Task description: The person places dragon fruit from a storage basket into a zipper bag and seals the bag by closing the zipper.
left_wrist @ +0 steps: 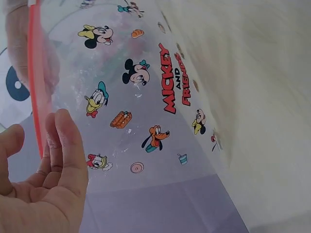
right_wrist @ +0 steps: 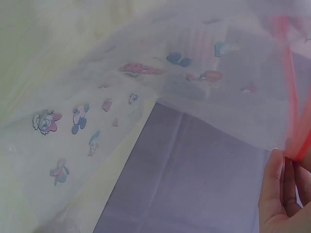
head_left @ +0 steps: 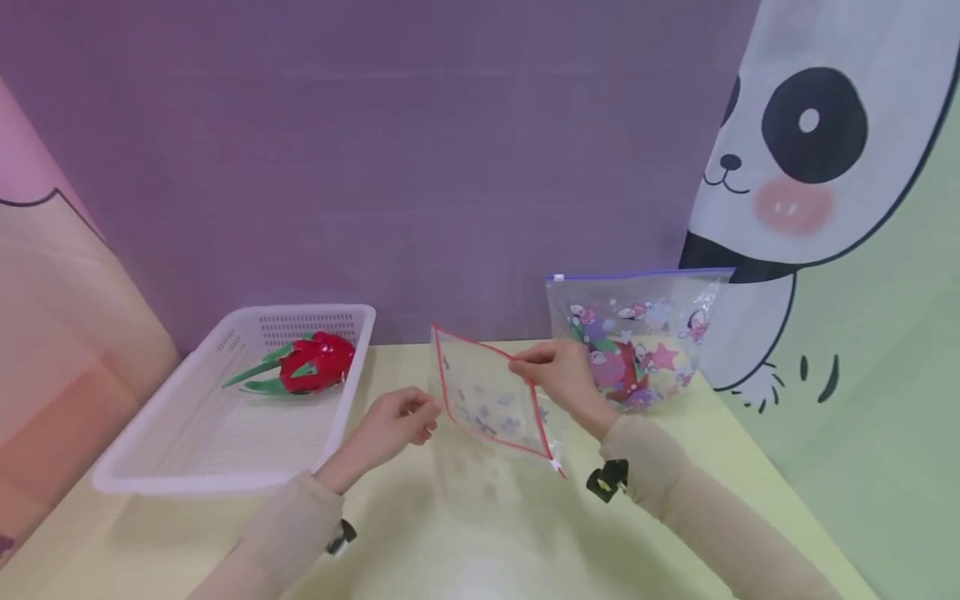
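Observation:
A clear zip bag (head_left: 491, 408) with red edging and cartoon prints stands with its mouth spread wide. My right hand (head_left: 558, 375) pinches the red edge on the far right side, between thumb and fingers. The white slider (head_left: 556, 464) sits at the near right corner of the mouth. My left hand (head_left: 401, 421) is beside the bag's left side, fingers loosely bent and thumb apart, with nothing held. In the left wrist view the bag's printed wall (left_wrist: 141, 97) fills the space beyond my fingers (left_wrist: 68, 141).
On the left stands a white plastic basket (head_left: 172, 481) holding a red and green item (head_left: 321, 364). A second clear zip bag (head_left: 660, 321), with a purple zip and a red item inside, stands at the back right. A purple backdrop (head_left: 450, 167) rises behind the table (head_left: 465, 550).

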`<action>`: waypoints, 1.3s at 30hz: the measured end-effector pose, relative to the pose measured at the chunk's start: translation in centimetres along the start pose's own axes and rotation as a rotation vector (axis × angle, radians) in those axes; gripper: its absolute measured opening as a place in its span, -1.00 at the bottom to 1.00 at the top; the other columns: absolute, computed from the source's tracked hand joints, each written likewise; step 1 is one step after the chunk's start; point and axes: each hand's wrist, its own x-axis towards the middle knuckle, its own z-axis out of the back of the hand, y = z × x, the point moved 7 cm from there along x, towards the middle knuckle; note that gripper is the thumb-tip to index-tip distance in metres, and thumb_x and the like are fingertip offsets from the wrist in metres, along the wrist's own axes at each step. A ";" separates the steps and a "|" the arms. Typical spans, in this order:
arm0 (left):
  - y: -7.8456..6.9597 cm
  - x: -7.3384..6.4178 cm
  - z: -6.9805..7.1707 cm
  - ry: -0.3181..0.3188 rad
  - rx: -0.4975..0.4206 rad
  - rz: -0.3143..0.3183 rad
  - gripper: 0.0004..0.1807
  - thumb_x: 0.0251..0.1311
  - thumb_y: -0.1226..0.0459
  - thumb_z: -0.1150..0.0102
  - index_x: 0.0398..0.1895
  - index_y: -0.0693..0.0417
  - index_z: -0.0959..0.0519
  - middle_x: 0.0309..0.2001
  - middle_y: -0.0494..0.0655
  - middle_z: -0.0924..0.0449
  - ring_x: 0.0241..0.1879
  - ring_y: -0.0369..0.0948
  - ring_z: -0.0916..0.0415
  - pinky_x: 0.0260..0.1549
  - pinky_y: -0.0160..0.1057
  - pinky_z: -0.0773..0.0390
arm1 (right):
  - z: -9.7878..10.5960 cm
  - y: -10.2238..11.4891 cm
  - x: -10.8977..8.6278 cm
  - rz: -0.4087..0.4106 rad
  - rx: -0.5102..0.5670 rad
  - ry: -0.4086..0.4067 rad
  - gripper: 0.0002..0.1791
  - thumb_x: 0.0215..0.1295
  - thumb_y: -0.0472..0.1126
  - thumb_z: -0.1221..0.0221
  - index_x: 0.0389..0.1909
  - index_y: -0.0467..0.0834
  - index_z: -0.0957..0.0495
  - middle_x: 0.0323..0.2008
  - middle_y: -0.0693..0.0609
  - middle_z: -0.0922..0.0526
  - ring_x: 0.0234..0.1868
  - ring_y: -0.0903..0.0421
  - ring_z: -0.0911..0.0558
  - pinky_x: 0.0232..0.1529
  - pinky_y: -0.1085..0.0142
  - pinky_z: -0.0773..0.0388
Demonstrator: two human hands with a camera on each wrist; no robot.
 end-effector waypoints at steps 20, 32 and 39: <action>-0.5 -3.7 10.9 -0.065 0.536 -0.213 -0.50 0.13 0.21 -0.19 0.12 0.27 -0.42 0.08 0.22 -0.47 0.01 0.15 -0.47 -0.05 0.08 -0.49 | -0.8 1.6 -0.5 0.051 -0.029 0.088 -0.83 0.06 -0.14 -0.30 -0.32 -0.11 -0.69 -0.40 0.02 -0.70 -0.46 0.20 -0.58 -0.40 0.32 -0.54; 4.8 2.1 17.8 -0.029 0.818 -0.131 -0.43 0.09 0.25 -0.19 0.15 0.36 -0.34 0.13 0.34 -0.38 0.14 0.26 -0.27 0.07 0.23 -0.30 | -1.3 1.2 -0.3 0.017 -0.015 0.084 -0.84 0.07 -0.20 -0.29 -0.31 -0.14 -0.68 -0.39 0.00 -0.70 -0.45 0.16 -0.61 -0.40 0.35 -0.57; 11.5 5.5 18.3 -0.004 0.785 0.044 -0.14 -0.05 0.15 -0.32 0.23 0.47 -0.17 0.14 0.43 -0.30 0.11 0.27 -0.28 0.08 0.23 -0.29 | -1.5 0.5 -0.2 -0.004 -0.024 0.074 -0.87 0.04 -0.20 -0.31 -0.35 -0.11 -0.69 -0.41 0.02 -0.70 -0.46 0.19 -0.60 -0.42 0.36 -0.57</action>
